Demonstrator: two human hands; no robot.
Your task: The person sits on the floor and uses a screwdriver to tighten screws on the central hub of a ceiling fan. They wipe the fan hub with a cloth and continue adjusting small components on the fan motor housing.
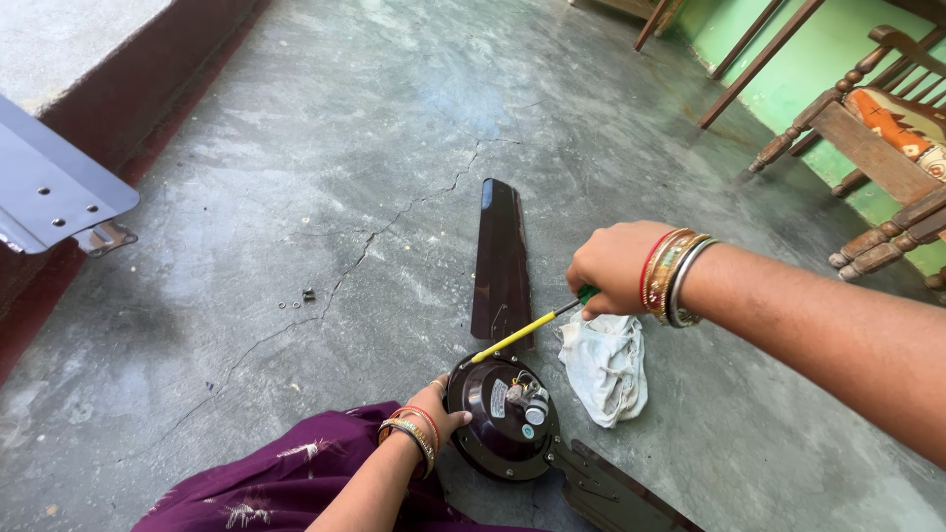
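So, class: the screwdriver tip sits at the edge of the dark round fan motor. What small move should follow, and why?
Probably turn the yellow-shafted screwdriver with the right hand, since its tip meets the dark round fan motor housing where the brown blade joins, and the left hand steadies the housing.

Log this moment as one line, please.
left hand: steadies fan motor | right hand: holds screwdriver, tip at motor edge | rag beside motor | blade on floor

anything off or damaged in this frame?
Yes. A long crack runs across the concrete floor. Small loose screws lie scattered beside it. The fan motor has one blade attached, while a grey blade lies detached at far left.
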